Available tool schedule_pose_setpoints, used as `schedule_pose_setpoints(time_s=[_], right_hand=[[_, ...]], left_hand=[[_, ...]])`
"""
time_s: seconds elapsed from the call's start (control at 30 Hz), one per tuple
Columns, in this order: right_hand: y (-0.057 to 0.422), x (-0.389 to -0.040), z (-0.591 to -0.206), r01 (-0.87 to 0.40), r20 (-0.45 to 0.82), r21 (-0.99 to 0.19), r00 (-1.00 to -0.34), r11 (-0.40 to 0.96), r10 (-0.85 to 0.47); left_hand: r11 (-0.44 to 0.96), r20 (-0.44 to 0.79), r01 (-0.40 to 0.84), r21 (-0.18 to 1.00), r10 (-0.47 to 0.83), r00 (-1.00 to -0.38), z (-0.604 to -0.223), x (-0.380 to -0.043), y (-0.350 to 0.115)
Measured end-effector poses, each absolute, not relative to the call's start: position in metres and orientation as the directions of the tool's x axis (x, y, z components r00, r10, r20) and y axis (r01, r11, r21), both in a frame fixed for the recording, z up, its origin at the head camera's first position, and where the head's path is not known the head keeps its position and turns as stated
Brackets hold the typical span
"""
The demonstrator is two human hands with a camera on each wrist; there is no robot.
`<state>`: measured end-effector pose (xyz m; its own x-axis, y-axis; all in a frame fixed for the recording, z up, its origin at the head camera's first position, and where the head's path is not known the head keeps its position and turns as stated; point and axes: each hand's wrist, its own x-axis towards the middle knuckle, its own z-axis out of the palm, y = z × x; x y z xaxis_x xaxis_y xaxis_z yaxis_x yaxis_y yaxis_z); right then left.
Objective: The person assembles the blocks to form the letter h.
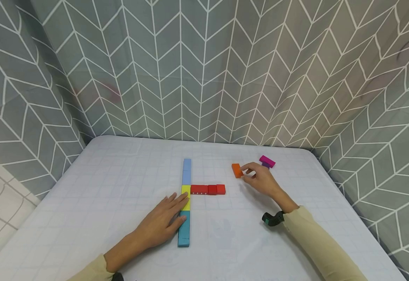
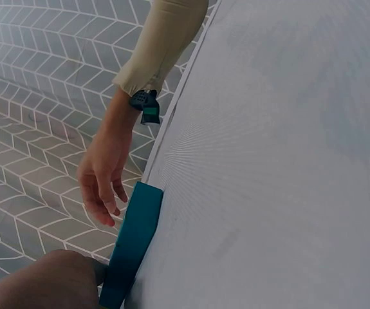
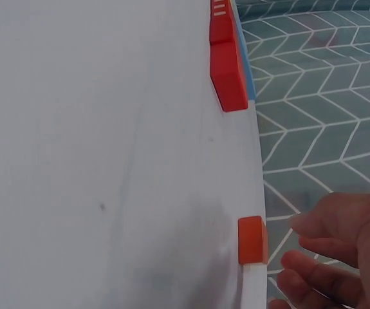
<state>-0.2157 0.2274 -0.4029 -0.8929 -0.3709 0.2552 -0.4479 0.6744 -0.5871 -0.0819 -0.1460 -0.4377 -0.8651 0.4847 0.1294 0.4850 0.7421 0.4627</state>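
Observation:
My left hand (image 1: pixel 162 222) lies with extended fingers over a column of blocks, fingertips on the yellow blocks (image 1: pixel 185 190) and thumb at the teal block (image 1: pixel 184 234). Light blue blocks (image 1: pixel 186 171) top this column. From the yellow part a row of red blocks (image 1: pixel 204 189) runs to the right. Beside the orange block (image 1: pixel 237 170) is my right hand (image 1: pixel 262 179), fingers loosely bent and thumb apart. In the right wrist view, a gap shows between the fingertips and the orange block (image 3: pixel 251 240).
Beyond my right hand, a magenta block (image 1: pixel 267 161) lies against a purple block (image 1: pixel 266 165), which is partly hidden. A white cloth covers the table (image 1: pixel 85 210). Grey patterned curtains (image 1: pixel 190 78) hang behind and along the sides.

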Motion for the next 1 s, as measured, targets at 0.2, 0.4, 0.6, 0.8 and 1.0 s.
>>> schedule_pose_setpoints(time_s=[0.2,0.4,0.6,0.8,1.0], right_hand=[[0.235,-0.221,-0.403,-0.417,0.248,-0.576,-0.909,0.703,-0.336],[0.244,-0.224,-0.4,-0.393,0.237,-0.563,-0.919,0.727,-0.314],[0.253,-0.228,-0.4,-0.375,0.238,-0.546,-0.927,0.749,-0.291],[0.264,-0.233,-0.401,-0.347,0.247,-0.546,-0.937,0.762,-0.249],[0.273,-0.238,-0.399,-0.321,0.249,-0.533,-0.944,0.783,-0.218]], left_hand=[[0.744,0.132,0.486,0.458,0.484,-0.865,-0.438,-0.082,-0.146],[0.737,0.133,0.49,0.466,0.489,-0.862,-0.437,-0.082,-0.146],[0.73,0.14,0.492,0.474,0.49,-0.861,-0.437,-0.082,-0.146],[0.73,0.137,0.491,0.476,0.49,-0.861,-0.438,-0.081,-0.146],[0.727,0.144,0.496,0.476,0.491,-0.859,-0.438,-0.082,-0.146]])
